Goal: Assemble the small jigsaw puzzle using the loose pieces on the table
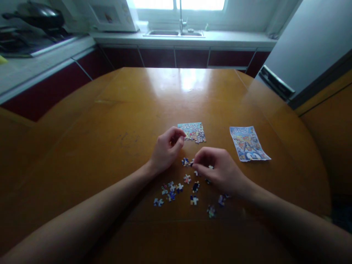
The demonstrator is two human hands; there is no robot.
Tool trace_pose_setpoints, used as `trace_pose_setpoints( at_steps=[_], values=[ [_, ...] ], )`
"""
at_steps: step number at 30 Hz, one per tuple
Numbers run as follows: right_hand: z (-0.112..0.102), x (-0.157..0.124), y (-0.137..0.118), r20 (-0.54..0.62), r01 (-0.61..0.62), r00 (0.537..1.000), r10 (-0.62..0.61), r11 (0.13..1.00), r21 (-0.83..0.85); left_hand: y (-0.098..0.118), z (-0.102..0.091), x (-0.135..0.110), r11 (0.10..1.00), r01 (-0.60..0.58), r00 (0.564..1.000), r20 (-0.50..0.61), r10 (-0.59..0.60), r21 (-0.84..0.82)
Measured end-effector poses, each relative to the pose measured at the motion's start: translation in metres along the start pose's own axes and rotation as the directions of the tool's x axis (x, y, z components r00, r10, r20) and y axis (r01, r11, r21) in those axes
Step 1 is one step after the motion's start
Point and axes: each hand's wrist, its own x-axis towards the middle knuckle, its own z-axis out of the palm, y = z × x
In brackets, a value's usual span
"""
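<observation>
At the far side, we see a steel double-basin sink (164, 33) set in a pale counter (233, 37), its tall metal faucet (181, 25) rising between the basins; their insides are too small to make out. At the far left, a dark, round wok (42, 15) sits over the black stove (18, 46), and we cannot see into it.

Nearer, on the glossy orange-brown wooden table (110, 121), lies the partly assembled, multicoloured jigsaw puzzle (194, 130), flat near the middle, its near edge jagged. Loose cardboard puzzle pieces (195, 187) in blue, white and pink are scattered on the near side of it, a few touching or overlapping. To the right, apart from both, lies a creased, printed colour sheet (246, 143).

The left hand (167, 149) is at the puzzle's near left corner and covers a little of it; its fingers curl with thumb and index tips close, and we cannot tell whether they grip anything. The right hand (221, 168) hangs over the loose pieces, hiding some; its thumb and index tips come together beside a dark-blue and white piece (185, 161), but we cannot tell whether they clamp one.
</observation>
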Motion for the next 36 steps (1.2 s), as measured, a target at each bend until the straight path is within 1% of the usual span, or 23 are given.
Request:
trace_pose_setpoints(
  at_steps=[2,5,8,11,16,24,29,34,36],
  values=[
    [-0.009,0.009,0.005,-0.106,-0.05,0.993,0.06,0.995,0.088,0.003,-0.001,-0.001,0.995,-0.082,0.996,0.029,0.081,0.052],
    [-0.019,0.018,0.013,-0.205,-0.083,0.973,0.107,0.989,0.121,0.006,-0.002,-0.001,0.972,-0.204,0.978,0.07,0.197,0.116],
    [-0.021,0.02,0.019,-0.228,-0.098,0.966,0.123,0.988,0.119,0.006,-0.003,-0.001,0.949,-0.284,0.958,0.091,0.273,0.138],
    [-0.019,0.019,0.02,-0.226,-0.095,0.967,0.118,0.99,0.108,0.004,-0.002,-0.001,0.932,-0.331,0.942,0.115,0.316,0.145],
    [-0.017,0.019,0.018,-0.215,-0.08,0.971,0.106,0.989,0.126,0.003,-0.002,-0.002,0.932,-0.333,0.937,0.163,0.31,0.141],
    [-0.016,0.02,0.019,-0.212,-0.057,0.974,0.086,0.989,0.139,0.004,-0.002,-0.002,0.938,-0.32,0.941,0.163,0.298,0.132],
    [-0.016,0.02,0.023,-0.227,0.021,0.974,-0.014,0.999,0.025,0.006,-0.002,-0.001,0.941,-0.314,0.943,0.153,0.294,0.128],
    [-0.018,0.021,0.023,-0.194,0.1,0.973,-0.127,0.984,-0.145,0.006,-0.002,0.0,0.943,-0.307,0.943,0.174,0.283,0.129],
    [-0.018,0.021,0.023,-0.183,0.117,0.971,-0.153,0.974,-0.194,0.005,-0.002,0.0,0.941,-0.309,0.942,0.175,0.285,0.134]
  ],
)
